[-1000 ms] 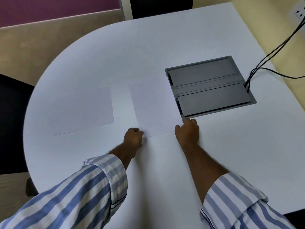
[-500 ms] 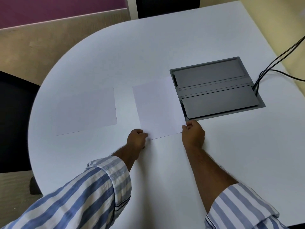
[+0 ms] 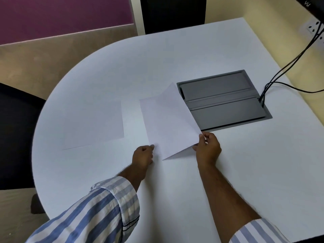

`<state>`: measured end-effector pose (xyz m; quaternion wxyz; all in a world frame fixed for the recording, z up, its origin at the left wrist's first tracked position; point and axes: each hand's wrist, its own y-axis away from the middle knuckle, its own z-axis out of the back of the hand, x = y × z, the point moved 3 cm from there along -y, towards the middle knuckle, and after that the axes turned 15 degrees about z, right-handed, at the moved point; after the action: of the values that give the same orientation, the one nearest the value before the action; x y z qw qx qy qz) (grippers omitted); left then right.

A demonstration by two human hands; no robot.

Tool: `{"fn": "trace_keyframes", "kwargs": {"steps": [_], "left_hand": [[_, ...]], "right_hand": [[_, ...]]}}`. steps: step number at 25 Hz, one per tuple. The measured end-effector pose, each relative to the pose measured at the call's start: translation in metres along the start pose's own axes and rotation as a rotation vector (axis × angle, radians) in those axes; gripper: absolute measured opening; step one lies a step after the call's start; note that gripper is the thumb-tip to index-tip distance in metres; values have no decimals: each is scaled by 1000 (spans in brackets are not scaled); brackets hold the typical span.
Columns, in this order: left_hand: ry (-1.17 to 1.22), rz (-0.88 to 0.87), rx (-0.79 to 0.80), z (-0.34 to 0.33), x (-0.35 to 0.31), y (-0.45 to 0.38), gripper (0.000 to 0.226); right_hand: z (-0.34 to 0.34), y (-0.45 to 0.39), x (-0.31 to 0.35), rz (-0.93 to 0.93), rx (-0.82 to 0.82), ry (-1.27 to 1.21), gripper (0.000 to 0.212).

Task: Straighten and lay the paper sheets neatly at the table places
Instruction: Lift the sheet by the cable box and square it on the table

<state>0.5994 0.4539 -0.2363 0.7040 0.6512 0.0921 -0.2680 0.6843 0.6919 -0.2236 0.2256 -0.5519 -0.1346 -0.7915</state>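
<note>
Seemingly blank sheet (image 3: 168, 123), right hand (image 3: 207, 148) fingers pinching corner, left hand (image 3: 142, 156) curled.

One camera only, worn on the person's head, looking forward and steeply down from close above the white tabletop (image 3: 175, 58). Both forearms reach in from 6 o'clock. The tabletop fills most of the view; floor shows at 10 o'clock, wall at 2 o'clock.
</note>
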Motion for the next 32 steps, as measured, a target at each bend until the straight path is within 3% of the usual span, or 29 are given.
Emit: {"fn": "trace_keyframes", "kwargs": {"steps": [3,7,14,20,24,29,32], "left_hand": [[100,54,119,-4,-3,10,47],[165,-28,98,-4,-8,21,11],[138,-210,68,24,-5,51,14],[41,-291,147,45,19,81,18],[11,-353,252,64,40,102,15],[25,-323,377,74,77,122,10],[59,-264,453,71,90,132,26]], "right_hand": [[4,13,-2,-170,-17,-143,5],[11,34,-2,-327,-10,-332,11],[33,66,12,-412,6,-405,14],[59,118,29,-427,-113,-389,14],[81,158,48,-326,-156,-248,14],[114,201,75,23,-173,16,21],[135,214,90,128,-181,-1,16]]}}
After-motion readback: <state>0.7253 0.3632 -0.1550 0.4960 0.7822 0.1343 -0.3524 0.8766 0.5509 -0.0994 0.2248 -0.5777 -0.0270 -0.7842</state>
